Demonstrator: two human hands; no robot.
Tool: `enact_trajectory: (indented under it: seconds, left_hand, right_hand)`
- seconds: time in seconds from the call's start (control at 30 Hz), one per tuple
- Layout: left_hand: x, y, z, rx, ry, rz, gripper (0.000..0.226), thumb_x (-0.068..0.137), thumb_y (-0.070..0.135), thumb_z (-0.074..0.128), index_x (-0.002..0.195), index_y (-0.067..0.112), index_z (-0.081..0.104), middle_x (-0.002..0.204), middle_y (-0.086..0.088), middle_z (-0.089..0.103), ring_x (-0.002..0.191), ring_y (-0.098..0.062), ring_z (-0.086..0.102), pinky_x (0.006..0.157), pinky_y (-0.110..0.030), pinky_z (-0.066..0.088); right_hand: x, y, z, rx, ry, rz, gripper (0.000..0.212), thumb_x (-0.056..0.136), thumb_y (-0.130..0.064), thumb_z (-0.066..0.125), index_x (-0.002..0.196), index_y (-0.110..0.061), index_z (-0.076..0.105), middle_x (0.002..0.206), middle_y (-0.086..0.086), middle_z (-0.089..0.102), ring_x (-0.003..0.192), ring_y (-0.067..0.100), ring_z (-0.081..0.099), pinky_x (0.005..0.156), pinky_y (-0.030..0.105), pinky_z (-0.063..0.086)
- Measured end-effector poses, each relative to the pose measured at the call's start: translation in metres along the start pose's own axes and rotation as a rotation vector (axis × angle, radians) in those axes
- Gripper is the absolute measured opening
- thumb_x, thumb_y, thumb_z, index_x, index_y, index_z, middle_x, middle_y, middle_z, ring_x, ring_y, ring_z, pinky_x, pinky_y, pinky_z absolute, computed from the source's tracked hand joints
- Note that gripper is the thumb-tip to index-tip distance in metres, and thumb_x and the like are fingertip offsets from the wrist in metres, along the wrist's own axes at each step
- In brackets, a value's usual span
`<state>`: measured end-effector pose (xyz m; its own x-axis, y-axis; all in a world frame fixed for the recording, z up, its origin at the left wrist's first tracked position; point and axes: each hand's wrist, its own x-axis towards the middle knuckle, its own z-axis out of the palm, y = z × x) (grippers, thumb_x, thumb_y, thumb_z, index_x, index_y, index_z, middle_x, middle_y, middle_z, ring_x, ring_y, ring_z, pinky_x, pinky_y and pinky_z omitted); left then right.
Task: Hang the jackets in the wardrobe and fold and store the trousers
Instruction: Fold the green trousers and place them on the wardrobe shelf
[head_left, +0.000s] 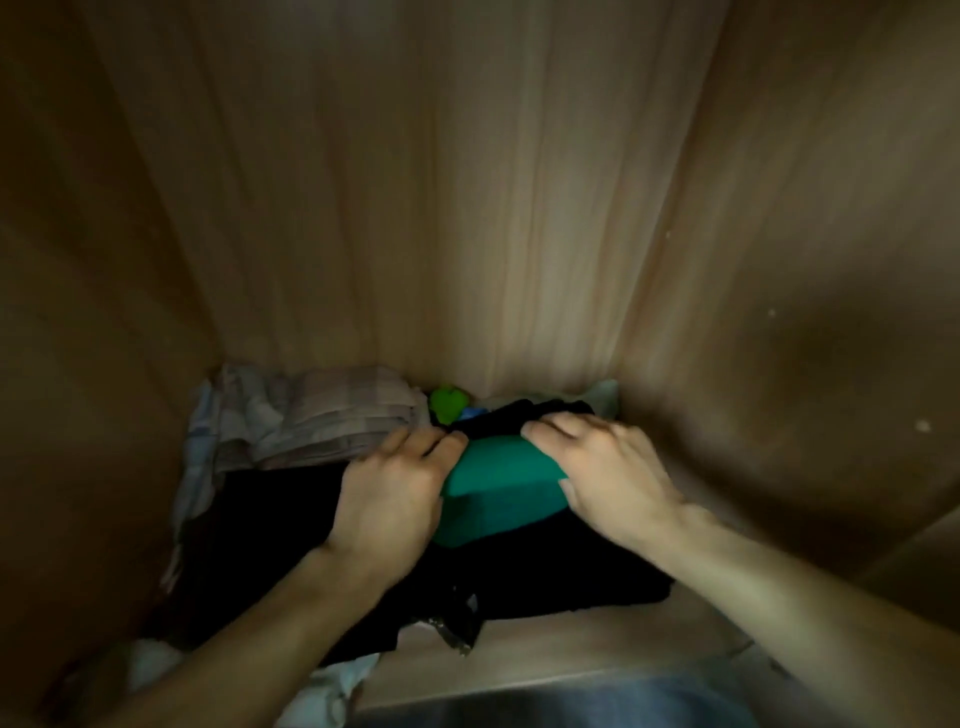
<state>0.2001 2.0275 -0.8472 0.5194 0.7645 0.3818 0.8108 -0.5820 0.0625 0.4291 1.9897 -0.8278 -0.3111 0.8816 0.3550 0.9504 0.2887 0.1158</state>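
Observation:
Folded green trousers (498, 493) lie on top of a pile of black clothes (545, 577) on the floor of a wooden wardrobe compartment (467, 208). My left hand (389, 499) grips the left side of the green bundle, fingers curled over its far edge. On the bundle's right side my right hand (602, 467) presses down, its fingertips reaching black fabric behind. Both forearms come in from the bottom of the view.
A folded pale checked garment (322, 421) sits at the back left. A small bright green object (448, 402) and something blue lie against the back wall. White cloth (332, 686) spills at the front left. Wooden side walls close in left and right.

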Motion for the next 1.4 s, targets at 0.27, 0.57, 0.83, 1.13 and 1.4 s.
enact_trajectory:
  seconds: [0.27,0.57,0.83,1.13,1.4]
  left_hand:
    - [0.071,-0.001,0.061,0.04,0.316,0.075,0.053,0.074,0.013,0.051,0.124,0.013,0.065,0.12,-0.007,0.066,0.105,-0.032,0.059,0.081,-0.04,0.037]
    - [0.009,0.021,0.184,-0.124,-0.317,0.107,0.085,0.073,0.018,0.075,0.15,0.024,0.039,0.156,-0.002,0.039,0.141,-0.026,0.041,0.106,-0.048,0.045]
    - [0.057,0.022,0.18,-0.266,-0.15,-0.042,0.075,0.093,0.061,0.0,0.159,0.025,0.009,0.167,0.002,0.001,0.153,-0.016,-0.009,0.124,-0.04,-0.005]
    - [0.091,0.02,0.237,-0.232,-0.31,-0.082,0.072,0.093,0.066,0.001,0.157,0.034,-0.009,0.164,0.012,-0.018,0.149,-0.012,-0.025,0.121,-0.041,-0.014]
    - [0.094,0.026,0.232,-0.209,-0.381,-0.112,0.067,0.101,0.058,0.014,0.157,0.031,-0.009,0.164,0.009,-0.021,0.149,-0.014,-0.024,0.123,-0.046,-0.008]
  right_hand:
    - [0.027,0.052,0.061,-0.016,0.278,0.04,0.072,0.071,0.002,0.057,0.141,-0.013,0.053,0.146,0.016,0.05,0.127,0.037,0.052,0.105,0.048,0.043]
    - [-0.055,0.058,0.151,0.003,-0.292,0.096,0.08,0.081,-0.018,0.067,0.153,-0.026,0.033,0.163,0.004,0.021,0.151,0.024,0.017,0.12,0.044,0.027]
    - [-0.005,0.066,0.132,0.1,-0.08,0.171,0.065,0.1,-0.058,0.019,0.157,-0.027,0.018,0.166,0.0,0.012,0.153,0.016,0.0,0.124,0.041,0.006]
    - [0.006,0.093,0.204,0.276,-0.327,0.414,0.067,0.098,-0.063,0.028,0.157,-0.037,0.009,0.165,-0.009,-0.008,0.151,0.012,-0.01,0.124,0.041,0.008]
    - [0.007,0.093,0.204,0.314,-0.358,0.46,0.065,0.098,-0.061,0.029,0.156,-0.039,0.009,0.165,-0.007,-0.011,0.151,0.014,-0.011,0.122,0.039,0.005]
